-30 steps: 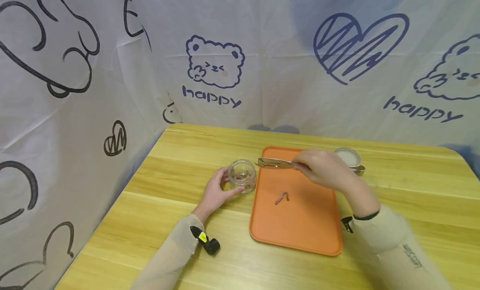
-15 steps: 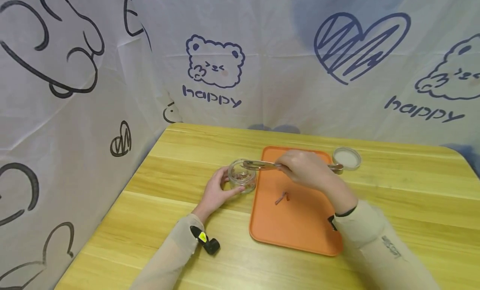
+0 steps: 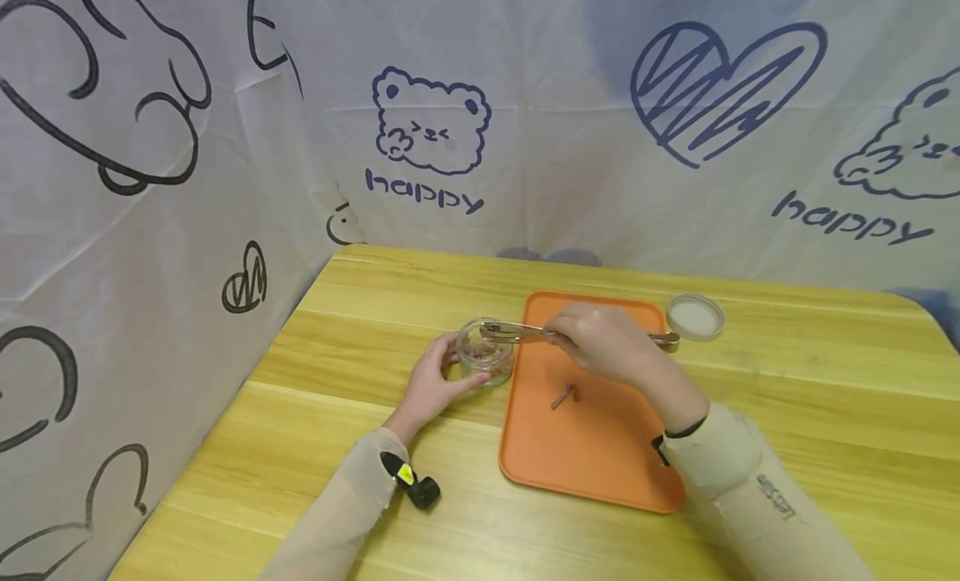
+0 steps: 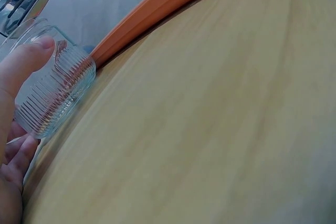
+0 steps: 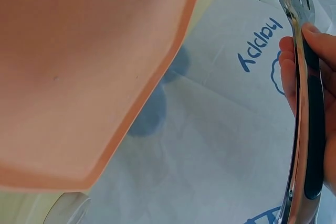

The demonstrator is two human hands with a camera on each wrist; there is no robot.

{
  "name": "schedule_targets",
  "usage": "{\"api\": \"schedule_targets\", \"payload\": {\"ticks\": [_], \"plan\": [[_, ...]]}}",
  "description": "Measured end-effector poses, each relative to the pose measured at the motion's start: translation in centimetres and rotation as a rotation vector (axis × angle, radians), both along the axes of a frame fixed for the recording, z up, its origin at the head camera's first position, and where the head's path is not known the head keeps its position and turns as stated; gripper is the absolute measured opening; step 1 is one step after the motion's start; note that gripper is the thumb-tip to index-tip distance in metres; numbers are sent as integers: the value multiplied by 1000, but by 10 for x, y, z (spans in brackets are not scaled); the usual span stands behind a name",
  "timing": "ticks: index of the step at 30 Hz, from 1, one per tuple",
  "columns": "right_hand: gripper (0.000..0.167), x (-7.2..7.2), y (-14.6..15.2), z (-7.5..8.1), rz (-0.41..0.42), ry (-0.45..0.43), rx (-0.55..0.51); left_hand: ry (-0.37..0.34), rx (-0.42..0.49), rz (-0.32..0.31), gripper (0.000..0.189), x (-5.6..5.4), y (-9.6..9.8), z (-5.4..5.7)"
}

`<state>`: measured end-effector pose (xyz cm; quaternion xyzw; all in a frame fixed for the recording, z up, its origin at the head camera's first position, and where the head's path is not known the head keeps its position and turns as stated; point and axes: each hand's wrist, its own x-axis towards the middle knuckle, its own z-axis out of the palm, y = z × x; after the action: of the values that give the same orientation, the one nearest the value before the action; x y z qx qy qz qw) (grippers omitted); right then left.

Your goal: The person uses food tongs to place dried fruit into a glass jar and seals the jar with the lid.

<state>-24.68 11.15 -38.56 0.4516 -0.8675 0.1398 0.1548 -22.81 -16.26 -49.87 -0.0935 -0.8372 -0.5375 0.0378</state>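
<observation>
My left hand point(image 3: 431, 389) curls its thumb and fingers round a small clear glass jar point(image 3: 485, 364) standing on the table left of the tray. Reddish-brown pieces show through its ribbed wall point(image 4: 63, 90) in the left wrist view. In my right hand point(image 3: 603, 343) are metal tongs point(image 3: 517, 333) with slotted heads and dark grip panels, seen lengthwise in the right wrist view. The tong heads point(image 4: 26, 3) lie level over the jar's open mouth, close together. Whatever might sit between them is hidden. A thin, bent reddish-brown strip point(image 3: 562, 397) lies on the orange tray point(image 3: 592, 464).
Behind the tray's far right corner, a round clear lid point(image 3: 696, 318) lies on the wooden table point(image 3: 810, 381). A printed cloth point(image 3: 525, 147) hangs behind the table and along its left side. My right forearm crosses the tray's right edge.
My right hand has moved left, carrying the tong heads from beside the jar to over its mouth. The left hand and jar have stayed in place.
</observation>
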Motion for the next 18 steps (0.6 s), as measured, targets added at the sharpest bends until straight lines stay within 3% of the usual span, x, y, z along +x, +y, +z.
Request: {"api": "schedule_targets", "payload": {"ticks": [9, 18], "plan": [[14, 2, 11, 2, 19, 1, -47, -6, -1, 1, 75, -1, 0, -1], [16, 9, 53, -2, -74, 38, -41, 11, 1, -4, 75, -2, 0, -3]]}}
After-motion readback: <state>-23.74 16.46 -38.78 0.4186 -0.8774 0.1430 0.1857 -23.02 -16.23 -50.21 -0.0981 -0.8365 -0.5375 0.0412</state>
